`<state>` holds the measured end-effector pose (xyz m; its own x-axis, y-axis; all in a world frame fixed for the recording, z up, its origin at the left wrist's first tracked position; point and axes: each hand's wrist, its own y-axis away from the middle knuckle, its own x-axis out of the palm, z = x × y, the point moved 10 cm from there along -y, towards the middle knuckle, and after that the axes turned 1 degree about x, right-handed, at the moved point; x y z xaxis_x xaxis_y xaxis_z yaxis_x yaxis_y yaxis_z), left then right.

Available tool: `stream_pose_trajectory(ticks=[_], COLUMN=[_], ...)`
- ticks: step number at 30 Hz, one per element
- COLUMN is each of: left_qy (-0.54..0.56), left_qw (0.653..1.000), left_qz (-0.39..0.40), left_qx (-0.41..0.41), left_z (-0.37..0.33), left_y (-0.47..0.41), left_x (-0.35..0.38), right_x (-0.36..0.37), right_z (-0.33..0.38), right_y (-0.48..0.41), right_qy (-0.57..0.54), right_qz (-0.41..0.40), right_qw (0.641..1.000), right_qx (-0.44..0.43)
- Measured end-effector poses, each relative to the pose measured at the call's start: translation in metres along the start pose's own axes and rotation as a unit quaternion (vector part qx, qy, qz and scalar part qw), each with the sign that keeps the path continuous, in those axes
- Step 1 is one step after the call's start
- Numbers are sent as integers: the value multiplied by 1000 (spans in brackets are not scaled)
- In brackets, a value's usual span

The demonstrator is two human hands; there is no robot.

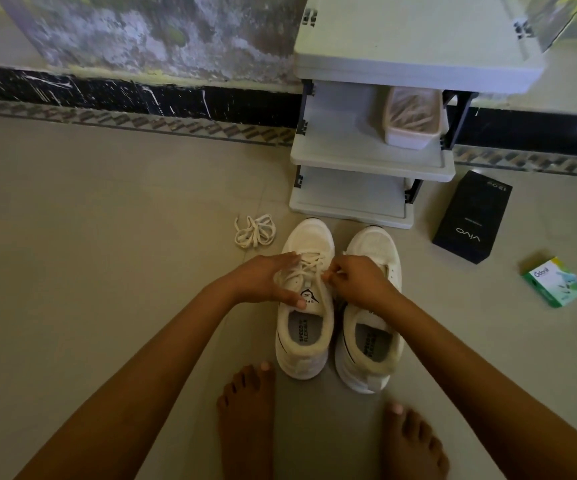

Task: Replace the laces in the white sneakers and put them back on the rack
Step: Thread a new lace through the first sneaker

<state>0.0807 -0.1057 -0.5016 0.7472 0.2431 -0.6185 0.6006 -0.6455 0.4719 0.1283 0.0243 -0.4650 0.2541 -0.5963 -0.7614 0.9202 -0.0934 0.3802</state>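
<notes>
Head view: laced white mesh sneaker (pixel 309 299) on tiled floor (pixel 107 237), long axis toe-first toward pale plastic rack (pixel 370 157).
Left hand (pixel 263 282): rests flat on sneaker's left side, thumb on tongue.
Right hand (pixel 359 282): pinches cream flat lace (pixel 309 268) at right eyelets.

The right-hand sneaker (pixel 373 244) is partly hidden by the right grip (pixel 359 280), as is the lace (pixel 309 268) end. The rack (pixel 418 60) is cut off above; the tub (pixel 408 140) contents are blurred.
</notes>
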Motion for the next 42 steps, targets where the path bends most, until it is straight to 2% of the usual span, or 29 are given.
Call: stream_pose_trajectory(ticks=[2, 4, 5, 7, 8, 9, 10, 11, 12, 13, 15, 18, 20, 21, 23, 25, 27, 28, 33, 34, 37, 39, 40, 42], left_qy=[-1, -4, -7, -13, -12, -12, -14, -19, -24, -29, -35, -36, -32, -35, -50, -54, -41, -39, -53, -56, -95, -113, -111, -97], left_qw=[1000, 1000, 999, 999, 999, 999, 999, 999, 999, 999, 999, 999, 999, 999, 999, 998, 998, 998, 997, 996, 992, 990, 991, 992], left_qz=[6, 19, 28, 41, 43, 42, 40, 37, 34, 31, 26, 14, 3, -4, -18, -30, -36, -37, -50, -53, -48, -36, -29, -17], left_qx=[-7, -13, -15, -17, -18, -18, -19, -21, -24, -27, -30, -28, -21, -17, -10, -9, -17, -20, -33, -41, -67, -71, -72, -75], left_z=[2, 5, 6, 6, 7, 7, 7, 7, 6, 7, 7, 8, 7, 7, 6, 7, 10, 10, 9, 10, 13, 11, 10, 9], left_y=[-1, -2, -3, -4, -5, -5, -6, -6, -7, -7, -8, -9, -8, -8, -7, -7, -8, -8, -8, -7, -7, -7, -7, -6], left_x=[1, 3, 4, 6, 6, 6, 6, 7, 7, 8, 9, 7, 7, 7, 7, 4, 1, 0, 1, 0, -4, -4, -3, -4], right_x=[-12, -28, -38, -64, -73, -77, -74, -67, -58, -47, -15, 12, 5, -5, -27, -42, -39, -35, -28, -23, 5, 12, 8, -8], right_z=[9, 25, 36, 51, 51, 46, 38, 27, 17, 9, 1, 2, 11, 18, 29, 38, 38, 32, -1, -4, -5, -2, -3, -5], right_y=[1, 7, 12, 18, 16, 11, 5, 0, -4, -6, -6, 0, 1, 2, 5, 11, 15, 15, 6, 5, 11, 13, 9, -4], right_qy=[-17, -155, -281, -533, -597, -609, -566, -477, -361, -247, -70, 75, 70, 19, -169, -350, -424, -434, -318, -295, -190, -133, -110, -26], right_qz=[2, 16, 36, 73, 74, 57, 25, -8, -34, -43, -15, 18, 10, 6, 11, 53, 87, 88, 21, 39, 161, 197, 178, 77], right_qw=[999, 983, 953, 832, 788, 784, 821, 878, 932, 967, 997, 997, 997, 998, 982, 930, 897, 894, 948, 954, 968, 971, 977, 996], right_qx=[-45, -92, -110, -139, -132, -109, -71, -28, 10, 32, 20, -9, -38, -57, -79, -99, -93, -72, 16, 28, 40, 33, 31, 20])
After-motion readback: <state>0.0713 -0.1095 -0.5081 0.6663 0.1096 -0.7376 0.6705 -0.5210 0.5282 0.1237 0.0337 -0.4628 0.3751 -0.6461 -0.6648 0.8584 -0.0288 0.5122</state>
